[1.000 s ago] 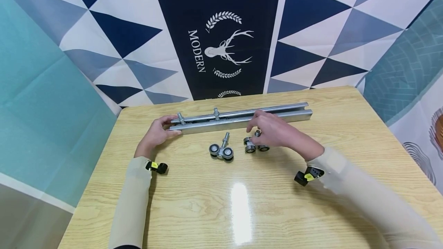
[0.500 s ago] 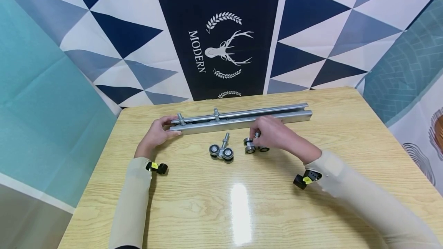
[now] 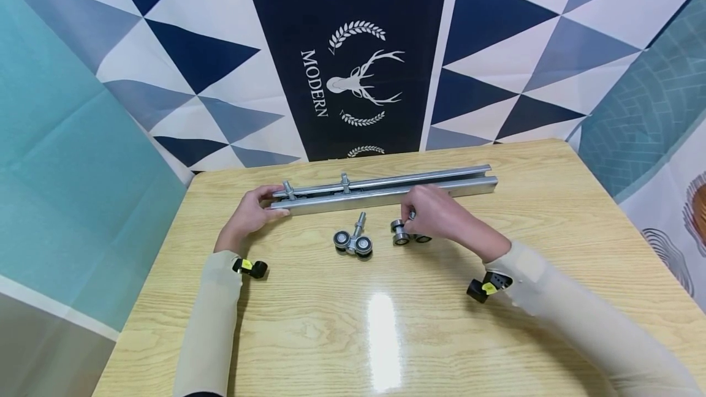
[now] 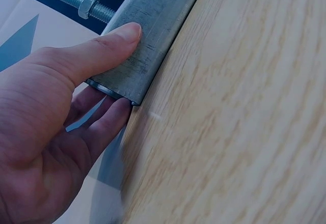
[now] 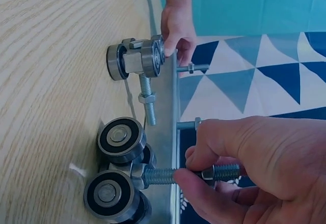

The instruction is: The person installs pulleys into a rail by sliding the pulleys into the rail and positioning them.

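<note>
A metal channel rail lies along the back of the table, its slot facing up. My left hand grips its left end, thumb on the near wall and fingers at the far side and end. Two bolts with nuts stand up out of the slot. In front of the rail, my right hand pinches the threaded bolt of a roller trolley between thumb and fingers. The trolley's wheels are close over the tabletop. A second roller trolley lies to its left, bolt pointing toward the rail.
The wooden table reaches back to a wall covered with a patterned cloth. Teal panels stand at the left side. Both sleeved forearms come in from the front, each with a small black camera at the wrist.
My right hand has closed its fingers around the trolley's bolt, and the trolley has shifted slightly right. The left hand, rail and second trolley stay in place.
</note>
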Tool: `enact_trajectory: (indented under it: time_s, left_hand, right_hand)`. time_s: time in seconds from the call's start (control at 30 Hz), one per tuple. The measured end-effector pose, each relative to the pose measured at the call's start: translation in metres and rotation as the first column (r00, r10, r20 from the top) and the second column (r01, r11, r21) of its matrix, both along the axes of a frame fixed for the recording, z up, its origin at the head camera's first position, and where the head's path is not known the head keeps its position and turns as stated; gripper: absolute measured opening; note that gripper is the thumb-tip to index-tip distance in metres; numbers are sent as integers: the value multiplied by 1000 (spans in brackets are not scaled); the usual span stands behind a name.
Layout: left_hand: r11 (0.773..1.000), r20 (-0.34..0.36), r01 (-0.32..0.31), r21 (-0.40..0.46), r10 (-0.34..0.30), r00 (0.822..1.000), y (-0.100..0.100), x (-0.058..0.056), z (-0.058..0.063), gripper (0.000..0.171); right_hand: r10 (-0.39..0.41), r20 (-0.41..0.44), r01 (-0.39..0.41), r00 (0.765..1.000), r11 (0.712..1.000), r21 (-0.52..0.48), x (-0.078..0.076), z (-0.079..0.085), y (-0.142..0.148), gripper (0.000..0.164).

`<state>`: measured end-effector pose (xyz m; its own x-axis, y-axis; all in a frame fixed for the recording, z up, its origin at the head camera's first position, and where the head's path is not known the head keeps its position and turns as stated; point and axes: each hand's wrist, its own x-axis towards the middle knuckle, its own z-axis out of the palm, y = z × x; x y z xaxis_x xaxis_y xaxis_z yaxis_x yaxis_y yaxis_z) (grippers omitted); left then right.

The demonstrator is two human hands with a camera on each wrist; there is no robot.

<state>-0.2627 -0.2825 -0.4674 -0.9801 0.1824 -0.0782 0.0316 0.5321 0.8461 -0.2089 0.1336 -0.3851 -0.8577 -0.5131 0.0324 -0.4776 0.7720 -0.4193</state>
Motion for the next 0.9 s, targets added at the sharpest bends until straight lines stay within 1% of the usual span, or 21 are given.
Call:
enact_trajectory:
  time_s: [0.17,0.4,0.5,0.63,0.77,0.9]
  left_hand:
    - [1000,3,-4,3,4,1000,0,0,1,71]
    - [1000,4,-9,0,9,1000,0,2,1,71]
    - [1000,5,-5,-2,5,1000,0,2,1,71]
    - [1000,4,-1,0,1,1000,1,1,0,70]
    - [1000,-3,0,1,0,1000,1,0,0,70]
    - [1000,-10,-1,-3,1,1000,1,-1,-1,68]
  right_hand:
    - [-8,12,8,1000,1000,9,-1,7,3,21]
    - [1,-30,-1,1000,1000,-8,-7,18,8,22]
    - [3,-30,-3,1000,1000,-1,-10,22,13,21]
    - [-24,-10,24,1000,1000,-4,-15,30,23,19]
    - [-54,-21,54,998,999,7,-21,39,37,19]
    - [-65,-28,65,998,998,13,-28,46,51,18]
